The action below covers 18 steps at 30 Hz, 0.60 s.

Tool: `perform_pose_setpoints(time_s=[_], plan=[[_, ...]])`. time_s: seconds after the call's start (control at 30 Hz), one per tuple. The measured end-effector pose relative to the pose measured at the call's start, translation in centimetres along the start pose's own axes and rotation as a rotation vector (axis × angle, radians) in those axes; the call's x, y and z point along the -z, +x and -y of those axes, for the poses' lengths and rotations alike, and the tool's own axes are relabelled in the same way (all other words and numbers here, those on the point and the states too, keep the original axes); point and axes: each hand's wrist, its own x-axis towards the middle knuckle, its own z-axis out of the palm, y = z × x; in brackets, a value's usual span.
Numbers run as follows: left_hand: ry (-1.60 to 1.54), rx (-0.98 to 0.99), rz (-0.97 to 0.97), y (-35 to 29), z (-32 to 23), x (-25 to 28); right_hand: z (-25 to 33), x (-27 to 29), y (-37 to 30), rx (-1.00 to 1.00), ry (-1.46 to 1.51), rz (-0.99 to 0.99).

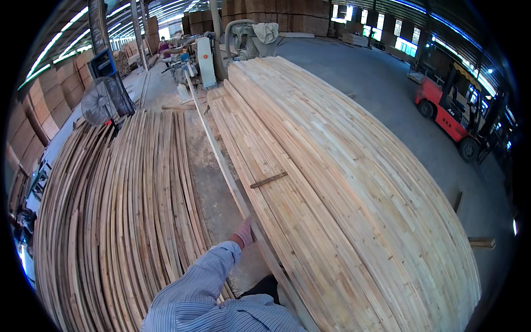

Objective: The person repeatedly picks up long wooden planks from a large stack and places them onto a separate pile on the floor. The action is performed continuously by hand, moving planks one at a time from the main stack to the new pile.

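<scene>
My left hand (245,231), in what looks like a pinkish glove, grips a long pale wooden strip (224,169) from its left side. The fingers are partly hidden by the strip. From my body the strip stretches away, its far end by a machine (206,62) with a light upright panel and a red button. To its right lies a broad stack of pale planed boards (343,160), with a short dark stick (269,180) across the lower boards. On the left is a pile of rougher, browner strips (121,199). My right hand is out of sight.
A round fan (98,100) stands beyond the left pile. Sawdust covers the floor (207,182) between the piles. A red forklift (442,110) is parked at the right. Far back, near the machines, is another person (164,47). Short timber pieces (482,242) stick out at the right stack's edge.
</scene>
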Motion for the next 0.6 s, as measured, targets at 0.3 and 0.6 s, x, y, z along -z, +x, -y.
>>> perform_pose_setpoints(time_s=[0.3,0.6], plan=[[-0.114,0.210,0.091,-3.5,5.7,2.8,10.9,4.0,5.0,0.088,0.116,0.202],[-0.369,0.599,0.493,-7.5,18.2,5.1,20.5,1.5,9.8,0.367,0.378,0.387]])
